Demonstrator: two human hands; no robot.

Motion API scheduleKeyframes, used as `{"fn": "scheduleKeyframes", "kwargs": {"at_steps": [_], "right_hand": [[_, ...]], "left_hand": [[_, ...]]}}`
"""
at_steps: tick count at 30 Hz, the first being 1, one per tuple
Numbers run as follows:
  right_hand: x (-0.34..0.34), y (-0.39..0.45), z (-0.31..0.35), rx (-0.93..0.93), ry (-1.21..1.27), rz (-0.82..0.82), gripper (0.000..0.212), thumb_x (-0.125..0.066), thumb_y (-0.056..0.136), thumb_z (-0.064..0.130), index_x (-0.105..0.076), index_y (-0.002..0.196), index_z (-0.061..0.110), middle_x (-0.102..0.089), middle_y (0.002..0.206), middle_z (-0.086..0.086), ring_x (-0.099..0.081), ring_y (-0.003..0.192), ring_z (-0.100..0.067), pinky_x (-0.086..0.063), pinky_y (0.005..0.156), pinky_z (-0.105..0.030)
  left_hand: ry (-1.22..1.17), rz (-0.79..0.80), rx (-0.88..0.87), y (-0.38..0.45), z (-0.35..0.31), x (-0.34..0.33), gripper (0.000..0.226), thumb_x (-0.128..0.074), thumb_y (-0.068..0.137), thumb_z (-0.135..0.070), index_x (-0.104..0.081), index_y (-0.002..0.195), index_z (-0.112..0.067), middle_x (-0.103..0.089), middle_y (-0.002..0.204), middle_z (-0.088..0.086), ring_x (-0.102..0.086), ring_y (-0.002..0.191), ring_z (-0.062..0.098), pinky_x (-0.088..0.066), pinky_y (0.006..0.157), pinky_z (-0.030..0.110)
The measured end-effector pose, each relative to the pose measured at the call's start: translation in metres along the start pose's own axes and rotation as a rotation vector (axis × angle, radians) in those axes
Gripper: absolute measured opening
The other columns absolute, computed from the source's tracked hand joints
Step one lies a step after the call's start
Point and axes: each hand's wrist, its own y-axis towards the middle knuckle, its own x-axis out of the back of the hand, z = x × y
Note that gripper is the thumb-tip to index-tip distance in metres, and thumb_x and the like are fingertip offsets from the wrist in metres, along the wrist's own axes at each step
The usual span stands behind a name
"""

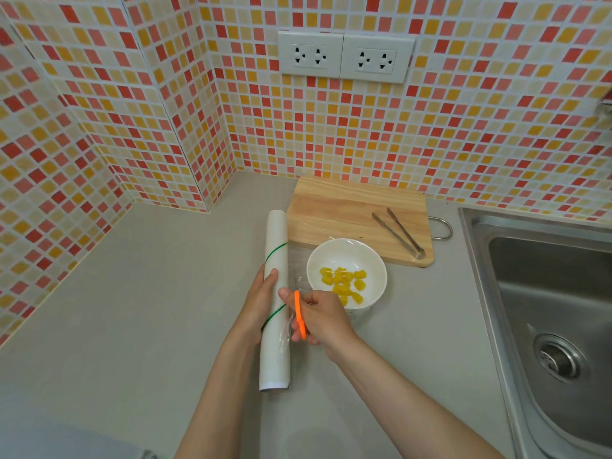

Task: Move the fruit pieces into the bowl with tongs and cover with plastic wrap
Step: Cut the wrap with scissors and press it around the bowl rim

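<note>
Yellow fruit chunks (344,283) in round white bowl (331,256), film-covered, right hand (323,318) gripping orange cutter (299,314)

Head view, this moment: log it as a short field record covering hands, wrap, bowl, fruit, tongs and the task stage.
left hand: grips the plastic wrap roll, which lies on the counter
right hand: holds an orange-handled tool, apparently scissors, at the film beside the roll
film: clear sheet drawn from the roll over the bowl; not visibly cut free
bowl: white, on the counter in front of the cutting board
fruit pieces: yellow, all inside the bowl
tongs: lying on the board, untouched
stage: fruit transferred, covering in progress
</note>
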Motion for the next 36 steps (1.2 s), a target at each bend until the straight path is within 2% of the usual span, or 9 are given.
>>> {"fn": "scheduleKeyframes", "kwargs": {"at_steps": [6,11,15,22,25,29,32,36], "right_hand": [[-0.005,0.010,0.005,0.011,0.014,-0.052,0.047,-0.072,0.068,0.053,-0.052,0.052,0.014,-0.057,0.042,-0.003,-0.058,0.037,-0.018,-0.028,0.029,-0.013],[-0.007,0.019,0.013,-0.020,0.045,-0.079,0.047,-0.069,0.072,0.053,-0.052,0.054,0.013,-0.057,0.041,-0.004,-0.056,0.041,-0.021,-0.027,0.029,-0.014],[-0.008,0.027,0.020,-0.029,0.078,-0.086,0.046,-0.071,0.073,0.049,-0.053,0.057,0.010,-0.057,0.044,-0.008,-0.054,0.037,-0.021,-0.026,0.029,-0.014],[-0.009,0.046,0.029,-0.067,0.093,-0.104,0.049,-0.072,0.069,0.053,-0.055,0.053,0.010,-0.058,0.040,-0.004,-0.054,0.057,-0.030,-0.027,0.029,-0.015],[-0.008,0.054,0.035,-0.088,0.099,-0.094,0.050,-0.072,0.068,0.054,-0.054,0.055,0.010,-0.057,0.039,-0.005,-0.056,0.051,-0.029,-0.026,0.029,-0.014],[-0.007,0.063,0.042,-0.114,0.106,-0.078,0.048,-0.073,0.068,0.054,-0.054,0.061,0.010,-0.057,0.041,-0.004,-0.058,0.035,-0.015,-0.026,0.030,-0.013],[-0.008,0.070,0.043,-0.111,0.104,-0.106,0.047,-0.074,0.069,0.051,-0.053,0.057,0.011,-0.058,0.045,-0.005,-0.058,0.036,-0.015,-0.026,0.029,-0.013],[-0.008,0.079,0.051,-0.166,0.146,-0.071,0.047,-0.070,0.072,0.053,-0.051,0.062,0.011,-0.057,0.040,-0.005,-0.055,0.035,-0.018,-0.023,0.029,-0.012]], "left_hand": [[-0.015,0.024,0.046,-0.005,-0.001,0.001,0.040,-0.038,0.099,-0.034,-0.044,0.131,-0.012,-0.057,0.083,0.018,-0.056,0.055,0.027,-0.048,0.044,0.027],[0.009,0.021,0.018,-0.006,0.001,0.002,0.041,-0.042,0.098,-0.035,-0.046,0.129,-0.007,-0.057,0.070,0.013,-0.056,0.054,0.024,-0.046,0.055,0.030],[-0.014,0.045,0.005,-0.007,0.001,0.002,0.039,-0.040,0.098,-0.034,-0.046,0.128,-0.008,-0.057,0.058,0.010,-0.053,0.045,0.023,-0.046,0.049,0.029],[-0.072,0.047,0.004,-0.008,0.000,0.005,0.032,-0.040,0.098,-0.031,-0.049,0.125,-0.016,-0.060,0.059,0.008,-0.054,0.043,0.022,-0.048,0.044,0.027],[-0.087,0.062,-0.004,-0.009,0.000,0.008,0.029,-0.040,0.098,-0.031,-0.049,0.125,-0.023,-0.063,0.060,0.005,-0.054,0.043,0.021,-0.048,0.045,0.028],[-0.097,0.064,-0.002,-0.011,0.000,0.008,0.028,-0.041,0.098,-0.032,-0.050,0.124,-0.027,-0.064,0.061,0.005,-0.054,0.042,0.020,-0.048,0.044,0.029],[-0.104,0.055,-0.004,-0.011,-0.001,0.009,0.025,-0.041,0.098,-0.031,-0.052,0.121,-0.029,-0.064,0.061,0.004,-0.054,0.043,0.020,-0.049,0.043,0.028],[-0.107,0.046,-0.001,-0.013,-0.002,0.014,0.022,-0.042,0.098,-0.032,-0.054,0.115,-0.032,-0.065,0.060,0.001,-0.055,0.043,0.021,-0.049,0.043,0.026]]}}
